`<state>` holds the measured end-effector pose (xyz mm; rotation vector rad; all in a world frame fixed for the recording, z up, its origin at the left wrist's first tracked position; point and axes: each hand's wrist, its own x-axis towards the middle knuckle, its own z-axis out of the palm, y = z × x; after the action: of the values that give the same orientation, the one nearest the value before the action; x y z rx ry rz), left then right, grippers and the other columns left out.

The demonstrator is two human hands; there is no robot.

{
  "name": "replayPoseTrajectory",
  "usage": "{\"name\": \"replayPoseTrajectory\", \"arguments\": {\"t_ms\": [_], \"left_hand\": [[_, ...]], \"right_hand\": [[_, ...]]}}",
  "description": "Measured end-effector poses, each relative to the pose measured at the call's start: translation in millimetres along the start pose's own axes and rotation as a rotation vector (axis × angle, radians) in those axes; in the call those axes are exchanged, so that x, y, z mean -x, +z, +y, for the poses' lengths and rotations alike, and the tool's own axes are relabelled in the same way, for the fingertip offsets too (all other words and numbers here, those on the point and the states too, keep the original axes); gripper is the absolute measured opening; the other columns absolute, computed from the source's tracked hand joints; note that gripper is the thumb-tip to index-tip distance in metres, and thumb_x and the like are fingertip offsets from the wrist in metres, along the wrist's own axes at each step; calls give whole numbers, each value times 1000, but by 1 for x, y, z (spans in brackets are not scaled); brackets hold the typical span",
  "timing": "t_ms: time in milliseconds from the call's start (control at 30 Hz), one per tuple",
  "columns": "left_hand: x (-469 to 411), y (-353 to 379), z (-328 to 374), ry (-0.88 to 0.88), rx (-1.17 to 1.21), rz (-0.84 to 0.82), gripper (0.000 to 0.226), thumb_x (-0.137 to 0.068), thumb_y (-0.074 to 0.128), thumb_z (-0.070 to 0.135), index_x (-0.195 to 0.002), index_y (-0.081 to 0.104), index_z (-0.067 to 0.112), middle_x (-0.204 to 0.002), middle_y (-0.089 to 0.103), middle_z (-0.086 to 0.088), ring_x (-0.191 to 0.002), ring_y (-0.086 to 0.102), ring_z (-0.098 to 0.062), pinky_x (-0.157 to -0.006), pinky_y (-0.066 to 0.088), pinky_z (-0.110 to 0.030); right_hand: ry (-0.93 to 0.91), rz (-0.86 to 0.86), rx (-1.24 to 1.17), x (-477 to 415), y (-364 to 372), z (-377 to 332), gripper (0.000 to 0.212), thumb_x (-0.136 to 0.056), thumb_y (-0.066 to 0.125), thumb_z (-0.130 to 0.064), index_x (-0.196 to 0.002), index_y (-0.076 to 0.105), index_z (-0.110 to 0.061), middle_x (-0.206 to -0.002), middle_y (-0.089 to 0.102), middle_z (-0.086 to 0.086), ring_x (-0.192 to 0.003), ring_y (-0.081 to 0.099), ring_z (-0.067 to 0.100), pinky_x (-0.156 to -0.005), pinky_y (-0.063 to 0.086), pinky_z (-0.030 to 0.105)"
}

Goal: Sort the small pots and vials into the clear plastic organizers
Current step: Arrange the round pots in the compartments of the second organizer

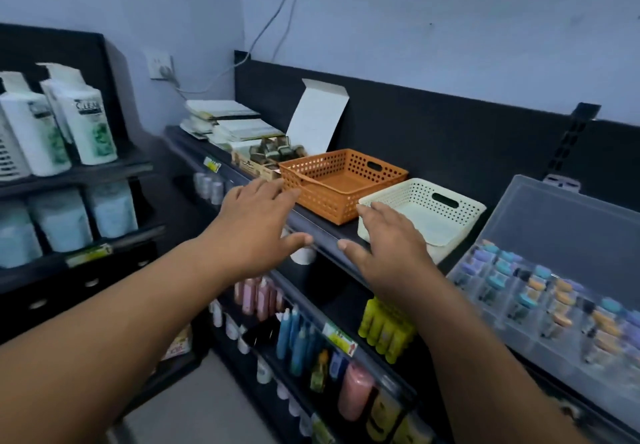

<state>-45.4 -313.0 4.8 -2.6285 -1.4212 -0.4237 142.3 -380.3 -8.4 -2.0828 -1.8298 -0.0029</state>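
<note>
Dim, bluish indoor light, no hard shadows; wide-angle bend at edges; bottles (83, 114) at left and lower shelves (311, 339) soft, blurred.

On the black top shelf (323, 234) I see the orange perforated plastic basket (332, 198), with the cream perforated plastic basket (446, 215) just beside it on the right. The open cardboard box (263, 159) sits behind-left. Far right lies the clear plastic compartment organizer (571, 229), with small capped vials (498, 282) in its cells. The left hand (256, 225) is before the orange basket. The right hand (388, 246) is at the cream basket's near rim, perhaps touching it.

Pale wall (450, 28), black shelving (433, 139) (dim light)
</note>
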Motion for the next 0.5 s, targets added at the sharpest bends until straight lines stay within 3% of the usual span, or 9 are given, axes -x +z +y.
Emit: {"name": "replayPoseTrajectory", "arguments": {"t_ms": [500], "left_hand": [[-123, 27, -84, -151, -11, 41, 77, -87, 46, 64, -150, 20, 29, -158, 18, 0, -146, 12, -20, -118, 15, -44]], "right_hand": [[-118, -11, -49, -175, 39, -18, 69, -93, 49, -53, -152, 22, -28, -161, 16, -3, -147, 12, 21, -120, 13, 46]]}}
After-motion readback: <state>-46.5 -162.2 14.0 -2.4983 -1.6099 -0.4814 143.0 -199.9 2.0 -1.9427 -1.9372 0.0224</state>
